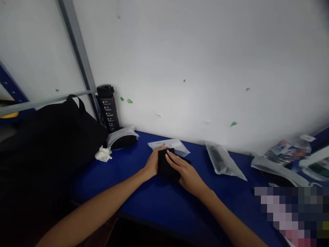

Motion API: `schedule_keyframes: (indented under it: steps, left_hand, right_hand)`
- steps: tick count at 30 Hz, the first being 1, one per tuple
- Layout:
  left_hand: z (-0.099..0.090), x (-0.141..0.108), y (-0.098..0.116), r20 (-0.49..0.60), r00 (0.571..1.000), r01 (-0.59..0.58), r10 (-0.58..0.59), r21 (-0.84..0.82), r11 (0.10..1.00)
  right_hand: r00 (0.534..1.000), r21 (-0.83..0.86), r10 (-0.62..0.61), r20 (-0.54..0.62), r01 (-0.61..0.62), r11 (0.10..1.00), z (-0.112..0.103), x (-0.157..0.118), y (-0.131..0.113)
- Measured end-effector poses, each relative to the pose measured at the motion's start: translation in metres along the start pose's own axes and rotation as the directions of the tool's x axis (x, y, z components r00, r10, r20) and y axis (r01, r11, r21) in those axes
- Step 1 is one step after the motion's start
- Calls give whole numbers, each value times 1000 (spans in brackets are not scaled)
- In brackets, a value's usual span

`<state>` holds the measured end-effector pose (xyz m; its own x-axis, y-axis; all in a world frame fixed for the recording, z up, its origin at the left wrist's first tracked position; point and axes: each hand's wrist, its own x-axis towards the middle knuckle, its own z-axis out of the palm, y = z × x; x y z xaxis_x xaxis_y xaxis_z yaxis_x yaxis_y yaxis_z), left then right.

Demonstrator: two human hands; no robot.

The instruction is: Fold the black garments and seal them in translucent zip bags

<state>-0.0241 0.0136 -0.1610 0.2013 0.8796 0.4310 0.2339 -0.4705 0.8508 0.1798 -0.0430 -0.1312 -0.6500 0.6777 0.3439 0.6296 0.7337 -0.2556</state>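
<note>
The right hand (190, 175) lies with fingers extended across a black cloth (166, 168); the left hand (152, 164) rests against its left side, though whether it grips I cannot tell. The cloth is on the blue table (144, 202), just before a plastic bag (178, 145). Farther left are a crumpled tissue (103, 154) and a bottle (110, 111).

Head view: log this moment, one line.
left hand: on left side of black item | right hand: on top | frosted bag: behind item, on blue table

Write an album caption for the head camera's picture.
Left hand and right hand on a black item at a blue table, a frosted bag just beyond.
</note>
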Motion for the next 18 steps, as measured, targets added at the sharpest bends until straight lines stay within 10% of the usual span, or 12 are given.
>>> schedule_keyframes:
  steps: [12, 18]
  left_hand:
    - [2, -1, 32, 357, 895, -389, 267, 332, 859]
    - [-1, 0, 23, 318, 925, -326, 210, 375, 868]
  right_hand:
    - [885, -335, 463, -50, -452, 827, 11, 20, 4]
    - [819, -351, 569, -77, -556, 754, 11, 51, -1]
